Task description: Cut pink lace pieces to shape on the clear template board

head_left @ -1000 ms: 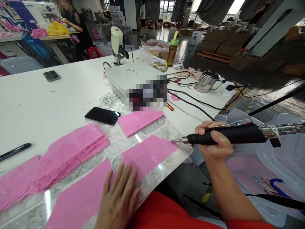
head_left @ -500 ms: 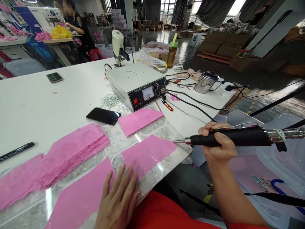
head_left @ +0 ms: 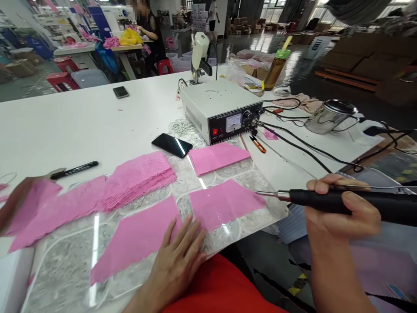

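The left hand (head_left: 178, 257) lies palm down with its fingers slightly parted, gripping nothing; its fingertips bridge the near edges of 2 flat pink pieces. The right pink piece (head_left: 221, 204) spreads forward and to the right of that hand, while the left pink piece (head_left: 137, 241) reaches out to its left. The right hand (head_left: 343, 206) is wrapped around a black-handled tool (head_left: 301, 198), thumb along the grip; the tool's thin metal tip points left from that hand and meets the right pink piece near its far right corner, though whether it presses down I cannot tell. Beyond the left hand, farther left, sits a pink stack (head_left: 140, 180), with a phone (head_left: 172, 144) past it. Straight ahead of the left hand lie folded pink sheets (head_left: 218, 158), and behind these stands a control box (head_left: 224, 108). Well left of both hands, a blurred co-worker's hand (head_left: 14, 200) touches pink material.
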`<move>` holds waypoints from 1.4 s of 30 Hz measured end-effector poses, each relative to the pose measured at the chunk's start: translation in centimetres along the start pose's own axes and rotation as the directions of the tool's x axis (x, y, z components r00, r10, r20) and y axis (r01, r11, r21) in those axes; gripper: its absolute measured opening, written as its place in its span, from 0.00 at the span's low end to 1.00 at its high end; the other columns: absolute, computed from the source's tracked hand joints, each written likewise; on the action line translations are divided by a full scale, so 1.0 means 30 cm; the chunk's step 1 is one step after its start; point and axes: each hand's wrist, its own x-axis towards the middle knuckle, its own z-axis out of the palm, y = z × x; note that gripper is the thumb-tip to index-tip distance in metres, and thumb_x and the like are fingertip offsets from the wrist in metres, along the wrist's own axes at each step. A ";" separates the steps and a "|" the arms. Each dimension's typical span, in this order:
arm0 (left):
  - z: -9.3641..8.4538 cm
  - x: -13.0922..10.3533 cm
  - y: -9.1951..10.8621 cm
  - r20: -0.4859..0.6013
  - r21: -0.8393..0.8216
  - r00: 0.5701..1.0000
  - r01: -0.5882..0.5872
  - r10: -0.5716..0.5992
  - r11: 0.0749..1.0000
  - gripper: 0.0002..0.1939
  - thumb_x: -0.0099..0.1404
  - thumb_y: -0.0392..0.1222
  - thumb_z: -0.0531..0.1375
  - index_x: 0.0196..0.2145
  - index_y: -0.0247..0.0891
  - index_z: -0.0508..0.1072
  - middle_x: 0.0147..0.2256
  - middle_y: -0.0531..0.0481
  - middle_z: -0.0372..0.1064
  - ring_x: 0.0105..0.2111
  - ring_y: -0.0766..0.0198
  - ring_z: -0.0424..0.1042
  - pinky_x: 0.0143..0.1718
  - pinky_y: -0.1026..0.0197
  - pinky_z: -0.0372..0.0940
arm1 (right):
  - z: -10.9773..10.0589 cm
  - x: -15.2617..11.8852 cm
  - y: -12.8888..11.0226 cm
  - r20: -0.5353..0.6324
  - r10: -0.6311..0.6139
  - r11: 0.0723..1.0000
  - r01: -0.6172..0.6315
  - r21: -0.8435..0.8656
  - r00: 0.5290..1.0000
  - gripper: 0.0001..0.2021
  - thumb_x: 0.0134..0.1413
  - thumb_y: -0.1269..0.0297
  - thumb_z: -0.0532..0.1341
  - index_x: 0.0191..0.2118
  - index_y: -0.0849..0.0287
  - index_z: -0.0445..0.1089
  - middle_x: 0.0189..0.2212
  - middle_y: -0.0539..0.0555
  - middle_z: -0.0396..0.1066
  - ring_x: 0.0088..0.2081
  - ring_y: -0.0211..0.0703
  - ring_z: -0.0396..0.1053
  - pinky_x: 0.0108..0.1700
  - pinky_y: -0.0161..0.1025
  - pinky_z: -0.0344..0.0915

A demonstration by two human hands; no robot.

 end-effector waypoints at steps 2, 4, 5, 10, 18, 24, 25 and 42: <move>0.000 -0.018 0.002 0.005 0.014 1.000 0.014 -0.014 1.000 0.17 0.69 0.44 0.56 0.53 0.35 0.71 0.55 0.44 0.68 0.61 0.53 0.59 0.67 0.47 0.42 | 0.043 -0.024 0.020 0.022 0.015 0.999 -0.016 0.034 1.000 0.08 0.26 0.67 0.53 0.19 0.55 0.68 0.20 0.49 0.65 0.18 0.35 0.57 0.21 0.37 0.56; 0.001 -0.027 0.003 0.010 0.025 1.000 0.023 -0.023 0.999 0.18 0.69 0.44 0.57 0.54 0.36 0.70 0.56 0.44 0.67 0.62 0.53 0.58 0.67 0.47 0.42 | 0.092 -0.053 0.051 0.081 0.014 0.998 -0.020 0.064 0.997 0.07 0.28 0.67 0.55 0.21 0.57 0.68 0.21 0.49 0.66 0.19 0.35 0.59 0.22 0.38 0.59; 0.002 -0.029 0.003 0.012 0.029 1.000 0.023 -0.023 0.999 0.19 0.69 0.45 0.57 0.54 0.36 0.70 0.56 0.44 0.67 0.62 0.53 0.58 0.67 0.47 0.42 | 0.115 -0.068 0.068 0.126 0.013 0.997 -0.023 0.072 0.992 0.07 0.30 0.67 0.56 0.22 0.57 0.68 0.22 0.49 0.67 0.19 0.35 0.60 0.24 0.38 0.60; -0.003 -0.024 -0.002 0.031 0.034 0.999 -0.019 0.018 0.999 0.18 0.70 0.45 0.56 0.53 0.35 0.70 0.56 0.47 0.67 0.62 0.54 0.57 0.67 0.48 0.39 | 0.186 -0.111 0.139 0.312 0.005 0.995 -0.036 0.095 0.950 0.06 0.38 0.68 0.58 0.28 0.59 0.67 0.28 0.50 0.68 0.22 0.35 0.64 0.28 0.39 0.64; -0.003 -0.026 -0.008 0.033 0.016 0.999 -0.023 0.022 1.000 0.18 0.69 0.45 0.56 0.53 0.35 0.71 0.56 0.47 0.67 0.62 0.54 0.58 0.67 0.49 0.40 | 0.204 -0.118 0.158 0.355 -0.007 0.996 -0.027 0.090 0.935 0.06 0.39 0.69 0.57 0.29 0.59 0.68 0.28 0.50 0.69 0.23 0.35 0.65 0.29 0.40 0.64; 0.001 -0.024 -0.008 0.012 0.017 1.000 -0.027 0.027 0.999 0.18 0.69 0.46 0.56 0.52 0.34 0.71 0.55 0.47 0.68 0.61 0.55 0.58 0.67 0.48 0.40 | 0.202 -0.119 0.162 0.371 -0.025 0.998 -0.001 0.069 0.928 0.06 0.39 0.70 0.58 0.28 0.59 0.68 0.27 0.50 0.68 0.22 0.35 0.65 0.29 0.40 0.64; 0.000 -0.024 -0.009 0.012 0.020 1.000 -0.028 0.028 0.999 0.18 0.69 0.46 0.56 0.52 0.34 0.71 0.55 0.46 0.69 0.61 0.54 0.58 0.67 0.48 0.40 | 0.200 -0.118 0.162 0.375 -0.026 0.998 0.001 0.067 0.927 0.05 0.39 0.70 0.58 0.28 0.59 0.68 0.27 0.50 0.68 0.22 0.36 0.65 0.29 0.40 0.64; 0.002 -0.028 -0.008 0.005 0.018 1.000 -0.012 0.012 1.000 0.19 0.68 0.47 0.57 0.52 0.36 0.71 0.54 0.47 0.69 0.61 0.56 0.59 0.67 0.49 0.40 | 0.208 -0.116 0.165 0.381 -0.028 0.999 0.012 0.044 0.924 0.05 0.38 0.70 0.57 0.27 0.59 0.67 0.26 0.49 0.68 0.22 0.36 0.64 0.28 0.40 0.64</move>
